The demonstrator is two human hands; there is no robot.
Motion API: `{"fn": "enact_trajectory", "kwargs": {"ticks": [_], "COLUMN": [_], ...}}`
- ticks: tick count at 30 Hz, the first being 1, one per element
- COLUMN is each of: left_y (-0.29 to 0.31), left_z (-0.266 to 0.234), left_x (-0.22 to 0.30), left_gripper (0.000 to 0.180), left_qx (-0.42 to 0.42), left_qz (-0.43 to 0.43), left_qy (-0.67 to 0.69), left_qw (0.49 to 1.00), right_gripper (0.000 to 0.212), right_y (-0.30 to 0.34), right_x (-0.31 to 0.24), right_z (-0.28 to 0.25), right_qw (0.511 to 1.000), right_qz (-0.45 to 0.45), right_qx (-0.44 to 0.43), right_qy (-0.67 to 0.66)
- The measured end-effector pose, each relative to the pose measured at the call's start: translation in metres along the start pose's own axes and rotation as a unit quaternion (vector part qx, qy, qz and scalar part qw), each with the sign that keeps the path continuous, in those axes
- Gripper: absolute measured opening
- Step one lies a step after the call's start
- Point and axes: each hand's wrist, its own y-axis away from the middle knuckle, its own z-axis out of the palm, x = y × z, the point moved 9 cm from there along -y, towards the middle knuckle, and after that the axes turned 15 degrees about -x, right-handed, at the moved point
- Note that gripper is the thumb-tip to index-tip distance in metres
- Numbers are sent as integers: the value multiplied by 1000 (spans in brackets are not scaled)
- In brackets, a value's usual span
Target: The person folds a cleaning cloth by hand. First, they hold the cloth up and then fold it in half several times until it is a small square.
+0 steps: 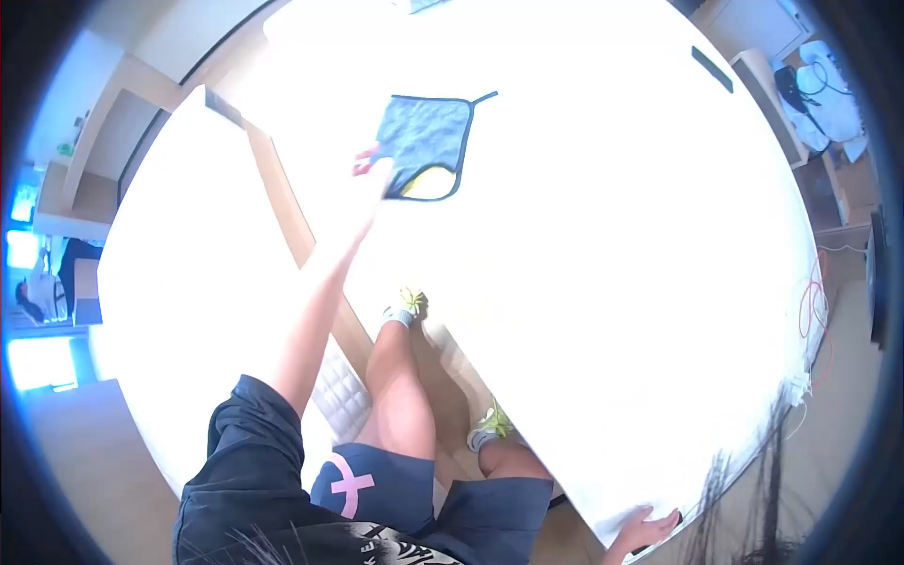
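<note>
A grey-blue cloth (426,132) with dark edging and a small loop at its far right corner is over the bright white surface (603,264). Its near edge is turned back, baring a yellow and white patch (433,182). My left hand (373,162) reaches far forward and grips the cloth by its left edge; the fingers are partly washed out by glare. At the near right edge of the white surface, my right hand (648,530) rests with its fingers stretched out over a dark strip. No loose thing shows in it.
A second white surface (188,254) lies left, past a tan wooden strip (280,193). My legs and yellow-laced shoes are between the two. A red cord (812,306) hangs at the right edge. Shelves with bagged items (829,104) stand far right; a dark screen edges the right rim.
</note>
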Motion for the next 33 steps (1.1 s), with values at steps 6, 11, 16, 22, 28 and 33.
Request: {"fn": "enact_trajectory", "kwargs": {"ticks": [6, 11, 16, 22, 28, 33], "left_y": [-9, 81, 218, 278, 285, 304], "left_z": [-192, -243, -129, -120, -119, -119], "left_x": [185, 147, 90, 65, 59, 65], "left_gripper": [53, 66, 49, 32, 24, 15], "left_qx": [27, 21, -45, -172, -287, -423], "left_qz": [45, 87, 96, 94, 50, 42], "left_qy": [-216, -342, -344, -382, -111, 203], "left_qw": [975, 936, 933, 903, 950, 882], "right_gripper": [43, 37, 86, 46, 27, 25], "right_y": [47, 191, 265, 320, 327, 378], "right_x": [-230, -439, -417, -390, -348, -332], "right_z": [-269, -351, -300, -266, -233, -236], "right_qw": [914, 778, 837, 869, 751, 391], "right_qz": [-215, -318, -236, -101, -35, 46], "right_qx": [-19, -211, -264, -234, -243, -286], "right_qy": [-345, -499, -418, -424, -612, -874]}}
